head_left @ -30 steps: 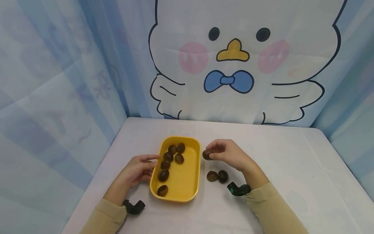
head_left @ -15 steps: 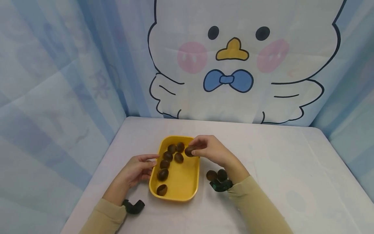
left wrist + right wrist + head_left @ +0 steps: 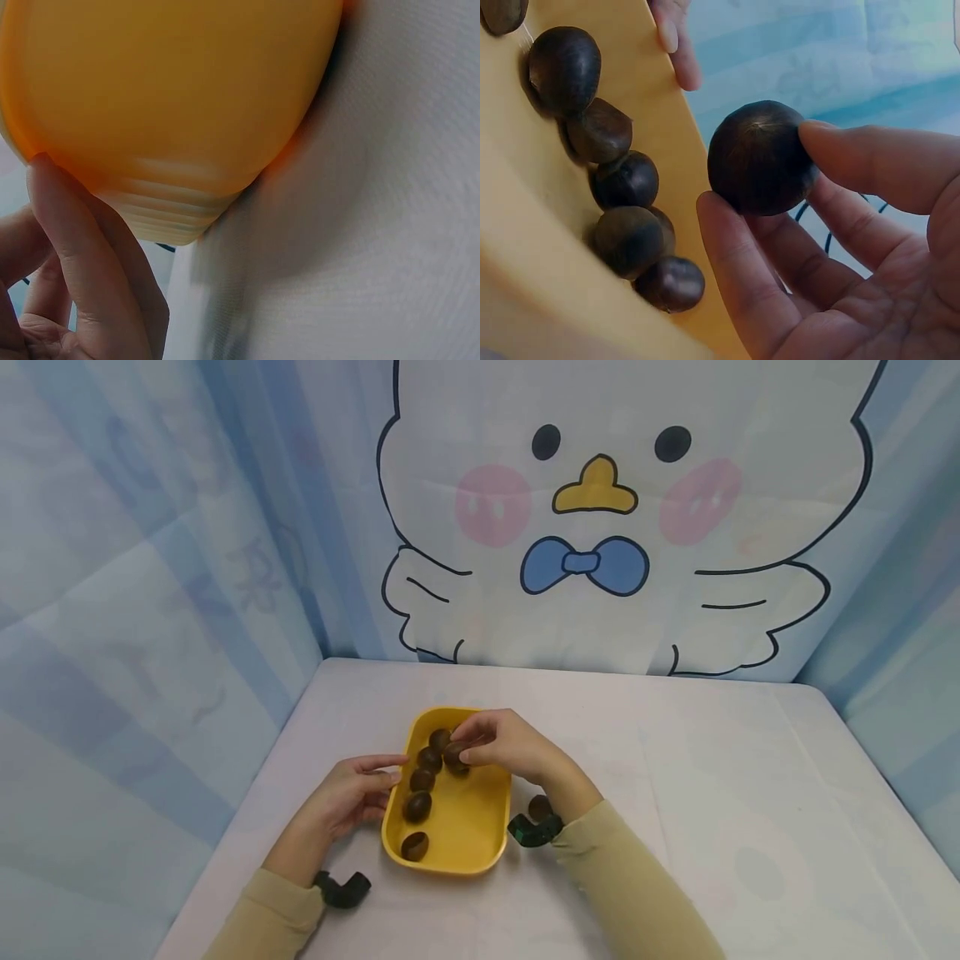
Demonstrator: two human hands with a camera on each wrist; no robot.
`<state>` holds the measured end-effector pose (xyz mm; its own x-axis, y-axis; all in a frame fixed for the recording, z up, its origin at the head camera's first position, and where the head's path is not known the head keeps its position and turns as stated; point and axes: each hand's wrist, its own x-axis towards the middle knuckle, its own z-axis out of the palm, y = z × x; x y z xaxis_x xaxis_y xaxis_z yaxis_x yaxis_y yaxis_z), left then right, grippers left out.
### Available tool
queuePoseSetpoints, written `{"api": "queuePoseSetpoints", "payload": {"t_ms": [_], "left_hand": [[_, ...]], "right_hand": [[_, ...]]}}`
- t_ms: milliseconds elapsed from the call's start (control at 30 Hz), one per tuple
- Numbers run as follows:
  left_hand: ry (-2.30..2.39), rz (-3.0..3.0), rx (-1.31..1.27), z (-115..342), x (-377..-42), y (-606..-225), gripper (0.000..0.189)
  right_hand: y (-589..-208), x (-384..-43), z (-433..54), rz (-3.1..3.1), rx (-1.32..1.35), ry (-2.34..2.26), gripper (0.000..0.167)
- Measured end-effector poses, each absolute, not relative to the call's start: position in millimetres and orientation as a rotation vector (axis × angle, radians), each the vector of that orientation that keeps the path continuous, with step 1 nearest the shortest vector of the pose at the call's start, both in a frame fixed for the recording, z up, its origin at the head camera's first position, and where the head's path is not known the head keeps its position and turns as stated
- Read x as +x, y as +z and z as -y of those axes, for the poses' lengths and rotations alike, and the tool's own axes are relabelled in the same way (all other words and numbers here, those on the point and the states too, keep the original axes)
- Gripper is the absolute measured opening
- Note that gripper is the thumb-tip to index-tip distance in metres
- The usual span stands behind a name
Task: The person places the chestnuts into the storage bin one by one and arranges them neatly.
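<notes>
My right hand (image 3: 510, 747) holds a brown chestnut (image 3: 761, 159) between thumb and fingertips, over the yellow tray (image 3: 472, 827). In the right wrist view this chestnut is close up, its pale pointed tip showing. Several more chestnuts (image 3: 417, 807) lie in the tray, mostly in a line along its left side; the right hand covers part of the far group. At the tray's left side, my left hand (image 3: 348, 797) touches the rim with relaxed fingers. Its fingertips (image 3: 45, 169) meet the outer wall in the left wrist view.
A chestnut (image 3: 539, 808) sits on the white table (image 3: 720, 810) right of the tray, partly behind the dark curved wrist piece (image 3: 535, 831) on the right arm. A similar piece (image 3: 342, 890) is on the left wrist. A cartoon-printed curtain (image 3: 585, 627) stands behind the table.
My right hand has carried the chestnut leftward from beside the tray to over the chestnuts inside it. The right arm now hides part of the pair on the table. The left hand stays put.
</notes>
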<state>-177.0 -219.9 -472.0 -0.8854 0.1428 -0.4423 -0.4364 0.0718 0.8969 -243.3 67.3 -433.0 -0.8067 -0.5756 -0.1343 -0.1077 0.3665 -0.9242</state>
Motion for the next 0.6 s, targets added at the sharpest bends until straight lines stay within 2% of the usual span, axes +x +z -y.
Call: {"api": "queuePoseSetpoints", "payload": {"t_ms": [600], "left_hand": [[1.862, -1.940, -0.304, 220.0, -177.1, -471.7, 0.051]], "right_hand": [[-433.1, -242.1, -43.0, -2.218, -0.582, -1.285, 0.017]]}}
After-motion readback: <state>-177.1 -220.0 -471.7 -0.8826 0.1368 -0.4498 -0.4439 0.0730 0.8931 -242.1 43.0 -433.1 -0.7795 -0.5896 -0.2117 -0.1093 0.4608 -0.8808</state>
